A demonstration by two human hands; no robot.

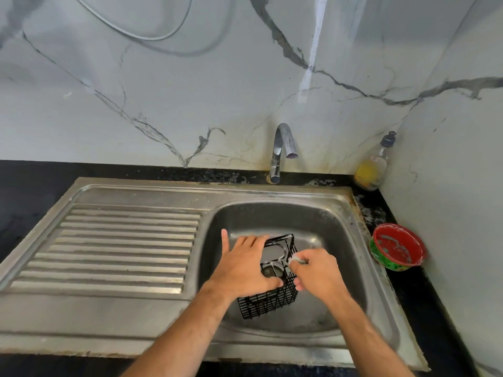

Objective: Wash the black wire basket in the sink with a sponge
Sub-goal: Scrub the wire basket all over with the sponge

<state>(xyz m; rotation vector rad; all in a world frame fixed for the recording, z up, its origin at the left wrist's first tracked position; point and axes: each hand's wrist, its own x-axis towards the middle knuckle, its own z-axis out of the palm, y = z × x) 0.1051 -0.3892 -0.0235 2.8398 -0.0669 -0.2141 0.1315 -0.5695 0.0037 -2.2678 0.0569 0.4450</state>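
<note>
A chrome gooseneck tap [280, 151] rises from the black countertop [32, 175] at 12 o'clock of the stainless steel sink [337, 213], its spout turned toward the right and hanging over the back of the bowl. To the sink's 9 o'clock runs the ribbed draining board [122, 246], part of the same steel sheet. At about 1 o'clock, in the corner of the marble-patterned wall [190, 77], stands a clear bottle [371, 170] with a dark cap and yellow liquid in its lower part. At 3 o'clock, just beside the sink rim, sits a red and green bowl [397, 247] with whitish residue inside. A thin grey hose [152, 36] loops across the wall near 11 o'clock. In the middle of the bowl lies the black wire basket [269, 289], tipped so its open mouth faces up and away, the drain showing through it. The left hand [245, 265] reaches in from 7 o'clock and grips the basket's left rim, fingers spread along the far edge and thumb hooked over the near side. The right hand [318, 273] comes from 5 o'clock, fingers curled round a pale sponge [295, 259] pressed to the basket's right wall; the hand hides most of the sponge.
</note>
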